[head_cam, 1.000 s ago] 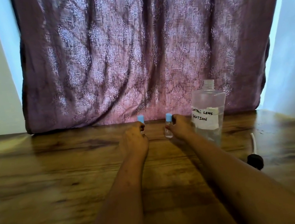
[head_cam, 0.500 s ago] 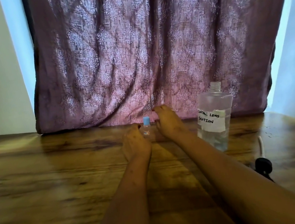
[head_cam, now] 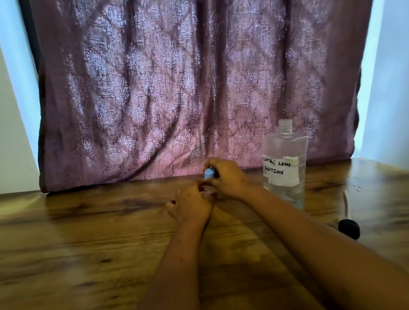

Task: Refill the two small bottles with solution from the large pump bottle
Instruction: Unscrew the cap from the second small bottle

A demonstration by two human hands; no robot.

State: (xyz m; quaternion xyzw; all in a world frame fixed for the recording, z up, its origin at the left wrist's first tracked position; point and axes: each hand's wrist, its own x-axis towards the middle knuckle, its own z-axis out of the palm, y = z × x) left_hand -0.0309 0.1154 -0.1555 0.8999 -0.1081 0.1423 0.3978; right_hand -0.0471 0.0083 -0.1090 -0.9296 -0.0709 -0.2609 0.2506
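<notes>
Both hands meet at the far middle of the wooden table (head_cam: 81, 247). My right hand (head_cam: 228, 176) curls its fingers around the blue cap (head_cam: 209, 173) of a small bottle. My left hand (head_cam: 191, 204) sits just below and left of it, closed around the bottle's body, which is mostly hidden. I cannot see a second small bottle. The large clear bottle (head_cam: 286, 168), labelled "contact lens solution", stands upright to the right of my hands with its neck uncapped. Its black pump head (head_cam: 348, 226) with a white tube (head_cam: 347, 201) lies on the table further right.
A purple patterned curtain (head_cam: 189, 79) hangs right behind the table's far edge. Pale walls flank it on both sides. The table's right edge runs close past the pump head.
One second ago each hand held its own small bottle, a little apart. My hands have come together on one bottle, and the right hand now covers its blue cap. The camera shifted left.
</notes>
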